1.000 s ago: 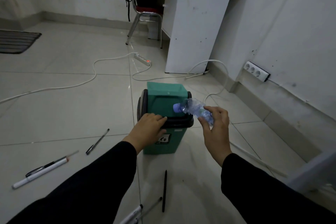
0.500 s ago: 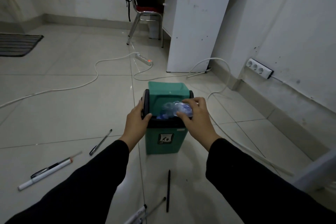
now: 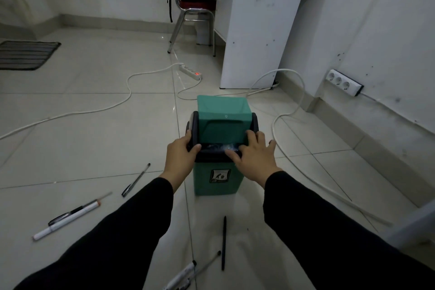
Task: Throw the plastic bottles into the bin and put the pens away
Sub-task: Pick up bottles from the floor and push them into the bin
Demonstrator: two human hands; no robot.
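A small green bin (image 3: 217, 179) with a dark rim and a green swing lid (image 3: 223, 110) stands on the tiled floor in front of me. Its lid is tipped back. Inside the opening a crumpled clear plastic bottle (image 3: 224, 146) shows faintly. My left hand (image 3: 181, 155) grips the bin's left rim. Fingers spread, my right hand (image 3: 253, 156) lies over the front right of the rim and holds nothing. Several pens lie on the floor: a black pen (image 3: 136, 179) to the left, a white marker (image 3: 67, 222) farther left, a thin black pen (image 3: 223, 242) near me.
White cables (image 3: 127, 92) and a power strip (image 3: 190, 72) cross the floor behind the bin. A white desk panel (image 3: 259, 30) and a chair (image 3: 193, 14) stand beyond. A wall with sockets (image 3: 343, 82) runs along the right. More pens (image 3: 188, 273) lie at the bottom edge.
My right hand carried the bottle over the bin, pushed it in and let go. My left hand moved from the lid to the bin's left rim.
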